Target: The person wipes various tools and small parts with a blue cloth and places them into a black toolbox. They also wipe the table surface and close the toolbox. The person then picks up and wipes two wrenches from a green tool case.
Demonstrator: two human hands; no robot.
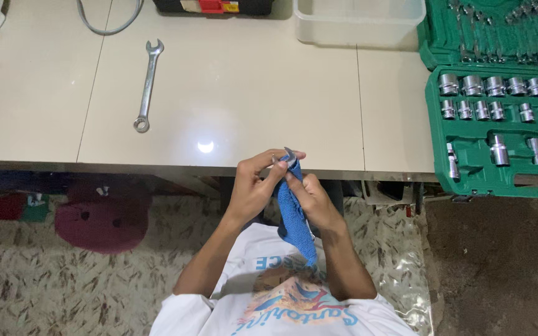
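Both hands, left hand (pixel 253 186) and right hand (pixel 311 198), are closed around a small metal tool (pixel 289 155) wrapped in a blue cloth (pixel 292 214), held at the tabletop (pixel 250 87) edge, likely for wiping

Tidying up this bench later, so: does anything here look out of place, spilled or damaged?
Nothing spilled or broken. One combination wrench lies alone on the table, away from the green socket case. Both hands, left hand and right hand, hold a blue cloth around a small metal tool.
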